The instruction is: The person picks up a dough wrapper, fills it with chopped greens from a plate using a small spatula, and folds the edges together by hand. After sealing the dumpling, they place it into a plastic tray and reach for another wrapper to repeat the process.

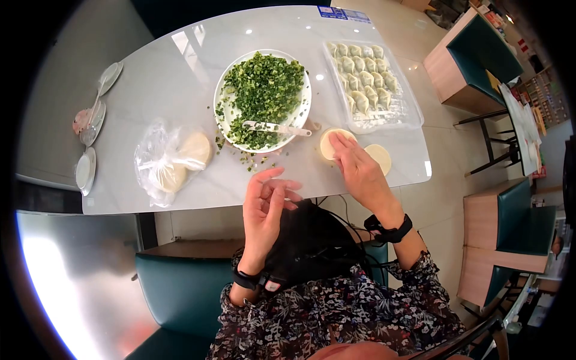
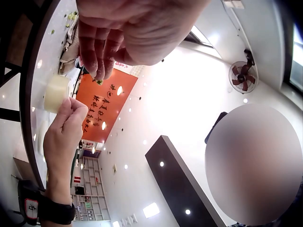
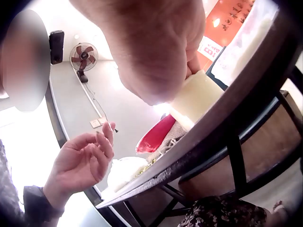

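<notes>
My right hand is at a stack of round dumpling wrappers near the table's front edge, fingertips at its top. The left wrist view shows thumb and fingers pinching the rim of the wrapper stack, which stands like a pale cylinder. Beside it lies another round wrapper, partly covered by the right hand. My left hand hovers over the front edge, palm turned inward, fingers loosely bent and holding nothing. A white plate of chopped green filling sits ahead, with a flat spatula across its rim.
A clear tray holds rows of folded dumplings at the right. More wrappers lie in a plastic bag on the left. Small dishes line the left edge, and bits of green are scattered before the plate.
</notes>
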The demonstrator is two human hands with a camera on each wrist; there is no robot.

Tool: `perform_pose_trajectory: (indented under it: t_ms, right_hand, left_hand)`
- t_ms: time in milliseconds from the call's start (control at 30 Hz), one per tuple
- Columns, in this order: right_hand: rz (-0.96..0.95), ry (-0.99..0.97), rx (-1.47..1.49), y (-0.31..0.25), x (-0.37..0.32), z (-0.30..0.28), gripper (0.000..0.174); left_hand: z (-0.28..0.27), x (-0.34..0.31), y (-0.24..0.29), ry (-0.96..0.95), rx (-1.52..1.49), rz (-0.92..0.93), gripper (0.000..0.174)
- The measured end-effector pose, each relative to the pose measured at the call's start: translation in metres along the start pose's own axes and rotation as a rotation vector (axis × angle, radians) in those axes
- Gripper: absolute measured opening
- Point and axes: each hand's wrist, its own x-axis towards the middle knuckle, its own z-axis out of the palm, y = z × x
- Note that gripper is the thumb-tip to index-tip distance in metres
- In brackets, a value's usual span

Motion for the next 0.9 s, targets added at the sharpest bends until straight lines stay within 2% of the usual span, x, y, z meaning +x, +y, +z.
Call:
perform_pose_trajectory:
  t_ms: [100,200,267,300,367,400,467,533,567,700,800,867,900]
  right_hand:
    - [0.02,-0.036,-0.008,-0.006,0.001,-0.002,0.04]
    - [0.081,-0.024,0.018,-0.012,0.015,-0.019,0.031]
    - [0.885,-0.222,0.465,-0.023,0.036,-0.053,0.025]
    - [0.882,-0.22,0.459,-0.014,0.032,-0.049,0.025]
    - [0.784,0.149,1.443,0.006,0.018,-0.035,0.026]
    - [0.779,0.154,1.442,0.004,0.021,-0.039,0.026]
    - [0.877,0.19,1.652,-0.011,0.024,-0.049,0.028]
    - [0.886,0.161,1.694,-0.022,0.024,-0.052,0.029]
    - [0.906,0.135,1.732,-0.027,0.021,-0.052,0.029]
    - [0.929,0.123,1.808,-0.033,0.01,-0.044,0.03]
    - [0.856,0.044,1.644,-0.026,0.01,-0.048,0.028]
    - [0.881,-0.048,1.256,-0.012,0.015,-0.051,0.02]
    - [0.89,-0.05,1.261,-0.007,0.018,-0.053,0.02]
  left_hand:
    - [0.001,0.0,0.001,-0.014,-0.003,-0.006,0.03]
    - [0.004,0.003,0.003,-0.052,-0.007,0.004,0.03]
    - [0.008,0.007,0.009,-0.059,0.001,0.018,0.03]
    - [0.011,0.01,0.01,-0.061,0.007,0.027,0.03]
    - [0.012,0.016,0.005,-0.088,0.027,0.037,0.03]
    - [0.012,0.021,0.004,-0.112,0.054,0.042,0.03]
    - [0.021,0.028,0.004,-0.071,0.099,-0.004,0.028]
    - [0.028,0.037,0.001,-0.098,0.177,0.038,0.025]
    - [0.032,0.04,0.001,-0.093,0.057,-0.016,0.024]
    - [0.038,0.049,-0.004,-0.092,-0.053,-0.08,0.022]
    - [0.033,0.057,-0.016,-0.104,0.001,-0.042,0.014]
    - [0.033,0.071,-0.021,-0.082,0.283,0.221,0.008]
    - [0.039,0.082,0.015,-0.047,0.556,0.385,0.006]
